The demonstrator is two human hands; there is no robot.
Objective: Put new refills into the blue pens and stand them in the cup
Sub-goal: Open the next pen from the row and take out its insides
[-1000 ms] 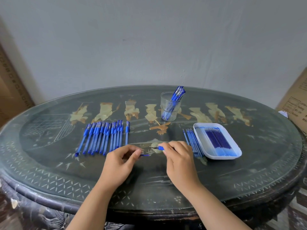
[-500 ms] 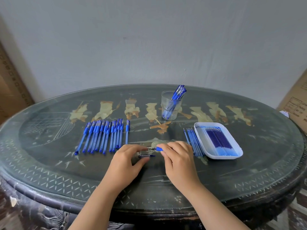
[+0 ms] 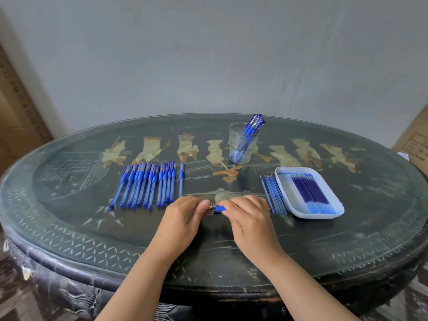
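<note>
Both hands meet over the table's front middle. My right hand [image 3: 249,215] grips a blue pen [image 3: 218,208] by its barrel, only the blue grip section showing. My left hand [image 3: 185,215] pinches the pen's tip end; that small part is mostly hidden by the fingers. A row of several blue pens [image 3: 148,185] lies to the left. Several used refills [image 3: 274,193] lie beside a white tray [image 3: 287,195] holding new refills [image 3: 309,193]. A clear cup [image 3: 242,144] at the back holds several pens.
The oval dark table [image 3: 69,228] has a glass top with inlaid figures. Cardboard boxes [image 3: 414,144] stand at the right edge and along the left wall. A grey wall rises behind the table.
My left hand has moved right to meet the pen end held in my right hand. The small dark piece seen lying near the left fingers is no longer visible on the table.
</note>
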